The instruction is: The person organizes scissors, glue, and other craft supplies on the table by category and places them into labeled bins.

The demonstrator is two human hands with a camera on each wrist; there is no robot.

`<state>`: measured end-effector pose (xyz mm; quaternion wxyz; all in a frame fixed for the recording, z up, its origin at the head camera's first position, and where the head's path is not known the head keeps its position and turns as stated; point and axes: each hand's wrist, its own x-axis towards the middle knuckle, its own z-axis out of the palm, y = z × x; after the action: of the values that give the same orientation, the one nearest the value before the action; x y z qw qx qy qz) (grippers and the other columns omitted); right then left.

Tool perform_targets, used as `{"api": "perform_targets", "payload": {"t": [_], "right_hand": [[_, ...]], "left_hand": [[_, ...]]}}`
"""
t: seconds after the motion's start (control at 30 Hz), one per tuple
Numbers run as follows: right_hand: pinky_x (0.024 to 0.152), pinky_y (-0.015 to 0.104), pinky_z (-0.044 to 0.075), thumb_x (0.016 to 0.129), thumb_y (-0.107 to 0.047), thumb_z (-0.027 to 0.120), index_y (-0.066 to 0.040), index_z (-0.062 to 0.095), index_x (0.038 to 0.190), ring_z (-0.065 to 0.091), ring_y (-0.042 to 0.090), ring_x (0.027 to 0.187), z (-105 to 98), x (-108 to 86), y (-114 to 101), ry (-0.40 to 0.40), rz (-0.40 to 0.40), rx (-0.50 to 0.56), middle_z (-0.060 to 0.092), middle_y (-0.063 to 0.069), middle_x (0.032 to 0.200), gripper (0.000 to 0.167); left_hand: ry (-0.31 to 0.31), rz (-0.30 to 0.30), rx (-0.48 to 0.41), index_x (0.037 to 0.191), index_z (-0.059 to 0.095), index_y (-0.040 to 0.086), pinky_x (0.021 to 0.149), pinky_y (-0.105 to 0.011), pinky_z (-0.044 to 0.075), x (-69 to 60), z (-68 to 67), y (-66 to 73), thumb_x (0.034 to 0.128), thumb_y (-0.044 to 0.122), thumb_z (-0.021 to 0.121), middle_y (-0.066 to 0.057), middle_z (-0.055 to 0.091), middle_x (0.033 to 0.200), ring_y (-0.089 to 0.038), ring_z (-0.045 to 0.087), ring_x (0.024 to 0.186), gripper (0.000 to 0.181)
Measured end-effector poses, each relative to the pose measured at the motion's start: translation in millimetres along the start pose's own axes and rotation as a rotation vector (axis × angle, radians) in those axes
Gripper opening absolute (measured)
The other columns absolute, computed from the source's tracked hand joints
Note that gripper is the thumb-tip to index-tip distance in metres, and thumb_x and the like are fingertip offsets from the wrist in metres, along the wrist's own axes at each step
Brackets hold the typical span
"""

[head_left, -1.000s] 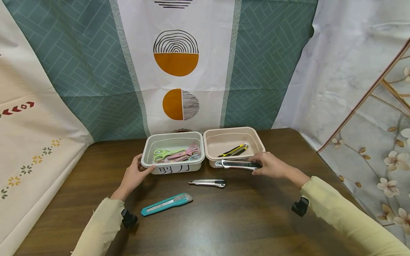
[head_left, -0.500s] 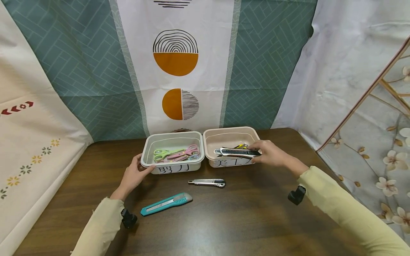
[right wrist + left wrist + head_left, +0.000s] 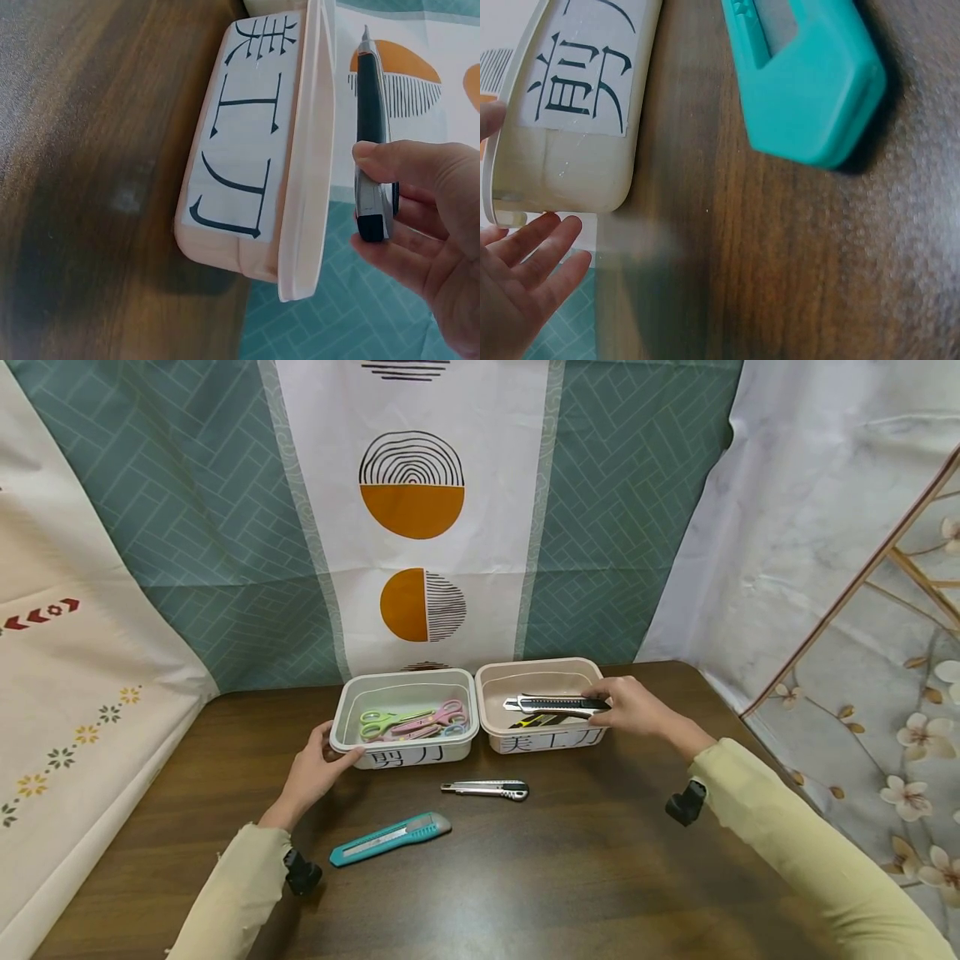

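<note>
My right hand (image 3: 637, 706) pinches a silver-and-black utility knife (image 3: 555, 705) between thumb and fingers. It is held level above the pale pink bin (image 3: 540, 667), apart from the rim. Inside that bin lie yellow-and-black utility knives (image 3: 532, 721), partly hidden. My left hand (image 3: 315, 768) holds the near left corner of the pale green bin (image 3: 408, 675), with thumb and index finger at the rim. In the left wrist view the other fingers (image 3: 555, 251) stretch loosely beside its end. Green scissors (image 3: 378, 723) and pink scissors (image 3: 435, 720) lie in this bin.
A small silver utility knife (image 3: 486, 789) lies on the brown table (image 3: 555, 877) before the bins. Nearer and left lies a large teal utility knife (image 3: 390, 839). Both bins carry labels on their fronts. A patterned curtain (image 3: 225, 527) hangs behind the table.
My right hand has raised the silver-and-black utility knife from in front of the pink bin to over its opening. The left hand and both bins stay in place.
</note>
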<state>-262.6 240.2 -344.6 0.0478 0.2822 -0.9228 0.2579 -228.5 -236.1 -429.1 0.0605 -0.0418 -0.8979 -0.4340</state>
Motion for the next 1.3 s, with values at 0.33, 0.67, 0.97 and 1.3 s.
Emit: {"api": "perform_targets", "payload": {"t": [0.33,0.67,0.97,1.3], "right_hand": [[0.058,0.026,0.042,0.069,-0.002,0.075,0.002,0.066,0.103,0.052,0.013,0.067,-3,5.6,10,0.020,0.020,-0.009,0.067,0.009,0.086,0.035],[0.059,0.028,0.041,0.070,-0.002,0.075,0.003,0.066,0.104,0.049,0.015,0.066,-6,10.4,9,0.036,0.008,-0.029,0.067,0.010,0.089,0.035],[0.057,0.028,0.040,0.071,-0.003,0.074,0.003,0.066,0.104,0.050,0.017,0.064,-2,14.6,14,0.042,0.025,-0.069,0.067,0.013,0.090,0.035],[0.052,0.027,0.036,0.071,-0.003,0.073,0.006,0.065,0.105,0.042,0.010,0.051,2,17.8,18,0.057,0.007,-0.112,0.066,0.019,0.099,0.036]], "left_hand": [[-0.001,-0.005,0.003,0.139,0.023,0.002,0.078,-0.038,0.045,1.2,0.1,-0.9,0.0840,0.041,0.062,-0.024,0.051,0.122,-0.031,0.056,0.102,0.078],[0.002,-0.001,0.005,0.139,0.023,0.002,0.076,-0.037,0.046,3.1,0.0,-2.0,0.0832,0.042,0.062,-0.025,0.051,0.123,-0.032,0.056,0.102,0.079],[0.003,-0.001,0.008,0.139,0.023,0.003,0.077,-0.038,0.045,2.8,0.9,-4.0,0.0834,0.041,0.062,-0.023,0.052,0.122,-0.030,0.057,0.101,0.078],[0.008,-0.007,0.010,0.139,0.023,0.002,0.078,-0.039,0.046,1.4,1.1,-1.2,0.0834,0.041,0.062,-0.025,0.052,0.122,-0.031,0.056,0.102,0.078]]}}
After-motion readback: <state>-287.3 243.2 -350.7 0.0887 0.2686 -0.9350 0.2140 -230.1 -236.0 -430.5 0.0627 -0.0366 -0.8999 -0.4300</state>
